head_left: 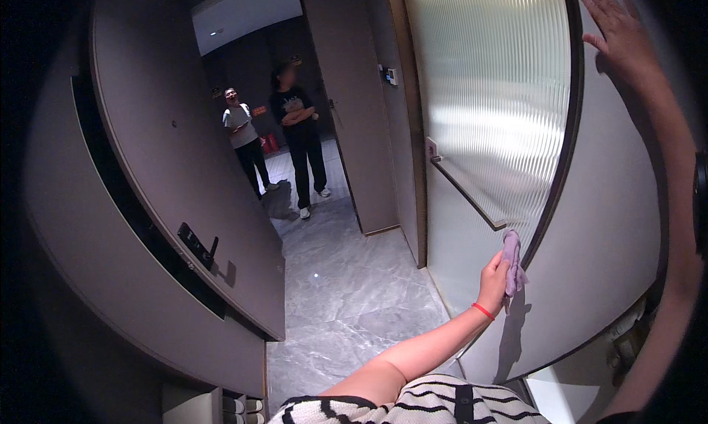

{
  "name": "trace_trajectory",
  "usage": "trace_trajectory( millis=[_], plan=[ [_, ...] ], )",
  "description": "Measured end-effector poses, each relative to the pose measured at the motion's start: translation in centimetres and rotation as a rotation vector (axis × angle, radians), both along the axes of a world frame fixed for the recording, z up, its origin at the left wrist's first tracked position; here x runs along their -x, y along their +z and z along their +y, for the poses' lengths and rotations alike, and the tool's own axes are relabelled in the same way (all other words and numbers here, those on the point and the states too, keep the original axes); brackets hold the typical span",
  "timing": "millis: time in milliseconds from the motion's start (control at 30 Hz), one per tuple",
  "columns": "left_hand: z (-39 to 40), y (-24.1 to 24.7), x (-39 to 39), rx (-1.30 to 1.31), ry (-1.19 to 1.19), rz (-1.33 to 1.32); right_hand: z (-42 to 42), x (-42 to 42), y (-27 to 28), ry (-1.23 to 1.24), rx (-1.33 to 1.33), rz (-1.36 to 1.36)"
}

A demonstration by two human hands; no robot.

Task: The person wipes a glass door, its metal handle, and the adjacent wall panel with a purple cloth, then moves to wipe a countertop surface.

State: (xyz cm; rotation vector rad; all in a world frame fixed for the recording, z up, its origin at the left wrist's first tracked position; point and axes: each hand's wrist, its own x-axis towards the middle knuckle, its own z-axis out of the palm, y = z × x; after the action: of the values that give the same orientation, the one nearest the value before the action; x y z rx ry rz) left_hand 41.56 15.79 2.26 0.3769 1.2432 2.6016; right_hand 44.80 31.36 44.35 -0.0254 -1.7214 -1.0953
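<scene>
A crumpled mauve cloth [514,266] is gripped in my left hand [492,280], which wears a red cord at the wrist. The hand is beside the dark edge frame of a ribbed glass door [492,81], just below the outer end of a slim metal bar handle [470,194]. My right hand [622,28] is raised at the upper right, thumb spread, nothing in it. It appears to rest against the pale panel [608,203] to the right of the glass; the contact is not fully clear.
A grey door [188,147] with a black lock handle [199,244] stands ajar at left. Beyond the doorway, two people [243,131] stand on the grey marble-look floor [332,291]. Shoes [232,406] occupy a low cubby. A small control panel [390,75] is wall-mounted.
</scene>
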Motion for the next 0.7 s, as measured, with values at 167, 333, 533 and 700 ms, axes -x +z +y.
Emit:
trace_trajectory(
  millis=[167, 333, 533, 700],
  plan=[
    [0.0, -2.3, 3.2, 0.045, -0.03, -0.008, -4.8, -1.2, -1.9, -0.052, 0.171, -0.053],
    [-1.6, -3.1, 4.8, 0.054, -0.014, -0.021, -0.6, 4.3, -2.1, 0.071, -0.132, -0.043],
    [-0.4, -2.8, 4.5, -0.029, -0.112, -0.106, -1.6, 2.4, -2.7, 0.0, -0.078, -0.154],
    [0.5, -2.2, 3.7, -0.037, -0.187, -0.121, -2.4, 1.1, -2.2, -0.005, -0.107, -0.133]
  ],
)
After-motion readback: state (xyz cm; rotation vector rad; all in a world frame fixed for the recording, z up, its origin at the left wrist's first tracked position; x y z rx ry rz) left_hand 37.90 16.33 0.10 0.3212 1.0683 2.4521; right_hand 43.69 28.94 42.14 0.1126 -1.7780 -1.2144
